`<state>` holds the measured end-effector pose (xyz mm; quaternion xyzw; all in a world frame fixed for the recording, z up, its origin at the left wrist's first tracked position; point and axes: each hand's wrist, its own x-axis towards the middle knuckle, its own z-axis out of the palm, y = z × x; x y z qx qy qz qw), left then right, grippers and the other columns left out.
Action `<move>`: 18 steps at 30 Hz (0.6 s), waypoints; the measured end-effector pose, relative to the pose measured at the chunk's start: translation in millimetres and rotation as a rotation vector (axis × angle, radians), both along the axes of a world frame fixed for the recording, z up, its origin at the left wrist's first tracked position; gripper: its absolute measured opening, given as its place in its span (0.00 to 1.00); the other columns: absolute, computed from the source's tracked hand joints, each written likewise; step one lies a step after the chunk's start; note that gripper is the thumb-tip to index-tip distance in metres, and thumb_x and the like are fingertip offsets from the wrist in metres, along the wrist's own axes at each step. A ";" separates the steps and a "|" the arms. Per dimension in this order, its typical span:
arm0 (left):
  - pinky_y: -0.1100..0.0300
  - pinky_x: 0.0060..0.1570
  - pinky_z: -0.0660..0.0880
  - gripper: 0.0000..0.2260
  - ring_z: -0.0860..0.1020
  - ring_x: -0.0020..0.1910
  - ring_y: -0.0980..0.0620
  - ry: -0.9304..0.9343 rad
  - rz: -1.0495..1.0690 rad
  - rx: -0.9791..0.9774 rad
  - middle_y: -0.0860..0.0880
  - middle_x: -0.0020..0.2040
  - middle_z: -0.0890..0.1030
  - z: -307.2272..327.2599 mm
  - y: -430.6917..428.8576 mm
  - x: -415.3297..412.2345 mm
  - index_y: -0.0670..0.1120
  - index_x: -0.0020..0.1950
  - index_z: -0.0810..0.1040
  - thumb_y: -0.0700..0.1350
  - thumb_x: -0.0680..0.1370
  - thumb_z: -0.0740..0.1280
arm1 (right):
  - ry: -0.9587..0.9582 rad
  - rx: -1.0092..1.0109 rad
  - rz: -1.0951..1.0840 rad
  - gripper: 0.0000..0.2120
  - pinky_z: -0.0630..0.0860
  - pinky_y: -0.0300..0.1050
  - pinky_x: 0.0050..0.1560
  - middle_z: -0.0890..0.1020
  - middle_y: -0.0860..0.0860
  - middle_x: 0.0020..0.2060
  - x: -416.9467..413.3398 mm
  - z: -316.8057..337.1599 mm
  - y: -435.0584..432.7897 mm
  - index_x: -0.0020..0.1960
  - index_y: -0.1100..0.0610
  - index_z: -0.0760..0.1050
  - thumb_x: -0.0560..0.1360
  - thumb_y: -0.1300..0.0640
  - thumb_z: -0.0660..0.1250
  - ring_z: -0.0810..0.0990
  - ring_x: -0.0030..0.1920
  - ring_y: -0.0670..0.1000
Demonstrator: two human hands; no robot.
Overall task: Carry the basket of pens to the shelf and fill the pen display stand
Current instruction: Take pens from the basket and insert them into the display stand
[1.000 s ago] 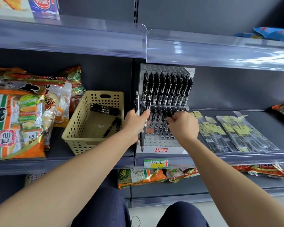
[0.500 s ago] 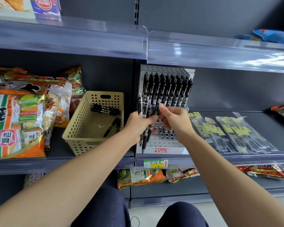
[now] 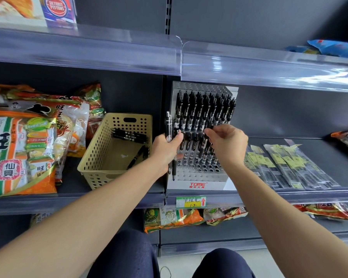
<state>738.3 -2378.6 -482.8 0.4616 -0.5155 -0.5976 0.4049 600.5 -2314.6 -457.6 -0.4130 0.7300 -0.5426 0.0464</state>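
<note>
A tiered white pen display stand [image 3: 197,184] sits on the middle shelf, its upper rows full of black pens [image 3: 203,111] and its front rows showing bare holes. My left hand [image 3: 165,148] grips a small bunch of black pens [image 3: 170,127] upright at the stand's left edge. My right hand [image 3: 227,142] pinches one black pen [image 3: 206,141] by its top over the stand's middle rows. The beige perforated basket [image 3: 100,155] stands left of the stand with several loose black pens [image 3: 129,135] lying in it.
Large snack bags [image 3: 26,141] fill the shelf left of the basket. Flat packets with yellow labels [image 3: 285,165] lie right of the stand. A clear-edged upper shelf [image 3: 179,55] overhangs the stand. More snack bags [image 3: 173,218] sit on the shelf below.
My right hand took a pen from the bunch in my left hand and moved right and up over the stand's middle rows. My left hand stayed by the stand's left edge.
</note>
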 end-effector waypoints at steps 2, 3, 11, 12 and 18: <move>0.50 0.48 0.81 0.10 0.81 0.42 0.47 -0.007 0.014 -0.012 0.48 0.46 0.77 2.3 1.2 0.0 0.45 0.50 0.76 0.52 0.78 0.68 | 0.077 0.005 -0.024 0.10 0.79 0.43 0.44 0.81 0.47 0.35 0.8 -3.2 0.8 0.49 0.58 0.82 0.73 0.52 0.72 0.79 0.36 0.48; 0.51 0.48 0.81 0.10 0.81 0.43 0.45 -0.006 0.016 -0.015 0.48 0.47 0.78 2.8 1.3 0.0 0.46 0.49 0.76 0.52 0.78 0.68 | 0.109 0.009 -0.028 0.10 0.79 0.44 0.44 0.80 0.47 0.35 1.3 -5.3 0.9 0.48 0.59 0.82 0.73 0.52 0.72 0.79 0.36 0.48; 0.55 0.48 0.71 0.18 0.74 0.44 0.49 -0.109 0.054 -0.077 0.45 0.45 0.77 2.1 2.2 -0.4 0.39 0.55 0.77 0.54 0.77 0.67 | 0.165 0.007 -0.036 0.10 0.78 0.46 0.45 0.81 0.48 0.34 6.7 -10.1 -3.7 0.46 0.59 0.82 0.74 0.52 0.71 0.80 0.38 0.51; 0.56 0.46 0.70 0.17 0.74 0.43 0.50 -0.111 0.050 -0.085 0.45 0.44 0.77 1.8 1.9 -0.5 0.39 0.53 0.77 0.54 0.77 0.67 | 0.170 0.004 -0.035 0.10 0.77 0.45 0.43 0.81 0.49 0.34 7.0 -10.6 -3.4 0.46 0.59 0.82 0.74 0.52 0.71 0.79 0.37 0.50; 0.58 0.40 0.66 0.16 0.70 0.39 0.52 -0.130 0.038 -0.091 0.51 0.35 0.69 3.4 5.2 -1.2 0.41 0.49 0.74 0.55 0.78 0.65 | 0.178 0.017 -0.050 0.10 0.76 0.44 0.42 0.78 0.47 0.32 8.5 -10.1 -3.1 0.45 0.58 0.81 0.74 0.51 0.70 0.78 0.36 0.49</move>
